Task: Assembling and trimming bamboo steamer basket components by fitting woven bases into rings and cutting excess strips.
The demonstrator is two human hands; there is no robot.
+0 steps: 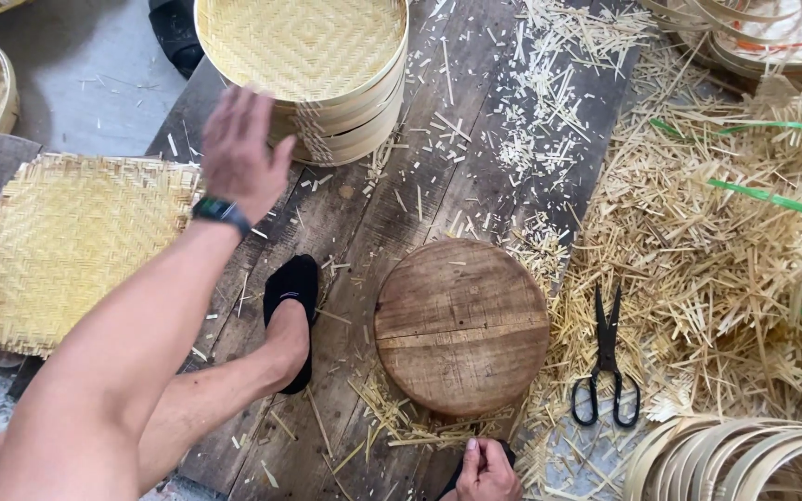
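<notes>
Bamboo, pale and splintered, covers nearly everything in the head view: a person sits at floor level over dark wooden planks (pixel 392 213), one socked foot (pixel 291 306) planted on the boards as if to brace the body while leaning forward. The left hand (pixel 241 153) stretches out with fingers spread and loose, holding nothing, hovering just short of the stack of round woven bamboo trays (pixel 303 65) at the top of the planks; whether the fingertips touch the stack's rim cannot be told. The stack sits at arm's length, apparently parked where each piece can be set down without rising. Beside the outstretched forearm lies a flat woven bamboo mat (pixel 76 246), its edges ragged and untrimmed, resting partly on a board at the left. The right hand (pixel 486 468) is low at the bottom edge, curled nearly closed near a few loose strips; what, if anything, it grips cannot be made out. Between the hands stands a round wooden block (pixel 461 325), central and close, likely as a work surface. Black scissors (pixel 605 362) lie closed on the heap of cuttings (pixel 726 269) to the right, within easy reach, with bent bamboo hoops (pixel 744 459) stacked near the corner.
</notes>
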